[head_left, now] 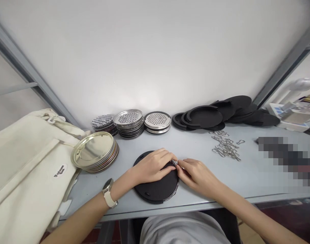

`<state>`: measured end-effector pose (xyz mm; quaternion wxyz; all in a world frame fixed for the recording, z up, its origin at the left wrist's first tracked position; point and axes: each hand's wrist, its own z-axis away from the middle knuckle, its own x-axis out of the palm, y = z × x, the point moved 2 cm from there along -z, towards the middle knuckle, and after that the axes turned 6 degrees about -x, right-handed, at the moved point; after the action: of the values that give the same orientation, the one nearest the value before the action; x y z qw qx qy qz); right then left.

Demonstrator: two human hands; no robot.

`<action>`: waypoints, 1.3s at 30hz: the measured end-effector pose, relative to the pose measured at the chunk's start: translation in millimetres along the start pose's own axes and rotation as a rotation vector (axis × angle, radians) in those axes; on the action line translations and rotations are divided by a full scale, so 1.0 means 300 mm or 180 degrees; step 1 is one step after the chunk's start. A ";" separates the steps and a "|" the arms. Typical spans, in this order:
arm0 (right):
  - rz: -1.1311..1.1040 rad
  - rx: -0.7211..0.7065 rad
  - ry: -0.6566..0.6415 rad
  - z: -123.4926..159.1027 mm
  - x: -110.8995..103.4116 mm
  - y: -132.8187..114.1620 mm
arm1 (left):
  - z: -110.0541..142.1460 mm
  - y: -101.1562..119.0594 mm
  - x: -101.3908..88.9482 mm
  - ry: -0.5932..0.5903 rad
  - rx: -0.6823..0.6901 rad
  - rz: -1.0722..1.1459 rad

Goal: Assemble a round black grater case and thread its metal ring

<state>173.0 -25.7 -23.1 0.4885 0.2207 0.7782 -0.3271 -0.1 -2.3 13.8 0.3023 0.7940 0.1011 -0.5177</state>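
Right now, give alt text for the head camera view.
A left hand and right hand handle a small metal piece at a black disc's edge on a gray table. Behind are stacked metal discs; wire clips lie right, a cream bag left.

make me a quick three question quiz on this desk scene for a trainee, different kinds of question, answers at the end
1. True or false: the loose metal clips lie on the desk in front of a pile of black discs.

2. On which side of the person is the cloth bag? a) left b) right c) straight ahead

3. The left hand and right hand meet at the edge of a single black disc. What is at their fingertips?

Key: 1. True. 2. a. 3. A small metal piece, partly hidden by the fingers.
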 end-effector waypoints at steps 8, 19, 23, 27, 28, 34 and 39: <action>-0.0231 0.0045 0.0051 0.004 -0.012 0.004 | 0.000 0.000 0.002 -0.0049 0.0042 0.0016; 0.0192 -0.0076 -0.0234 -0.007 0.023 0.006 | -0.001 -0.002 0.002 0.0157 -0.0101 -0.0176; 0.0221 -0.0042 -0.0249 -0.007 0.024 0.008 | -0.001 -0.006 0.004 0.0227 -0.0177 -0.0172; 0.0247 -0.0056 -0.0265 -0.007 0.018 0.005 | -0.001 -0.008 0.006 0.0191 -0.0196 -0.0212; 0.0252 -0.0052 -0.0254 -0.007 0.017 0.004 | -0.001 -0.008 0.006 0.0182 -0.0196 -0.0213; 0.0236 -0.0023 -0.0205 -0.008 0.011 0.000 | -0.003 -0.004 0.002 0.0142 -0.0153 -0.0170; 0.0254 -0.0049 -0.0214 -0.009 0.010 -0.001 | -0.004 -0.001 -0.001 0.0089 -0.0103 -0.0197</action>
<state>169.9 -23.7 -24.9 0.5287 0.2367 0.7545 -0.3085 0.6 -1.4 14.2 0.2975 0.7926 0.1382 -0.5139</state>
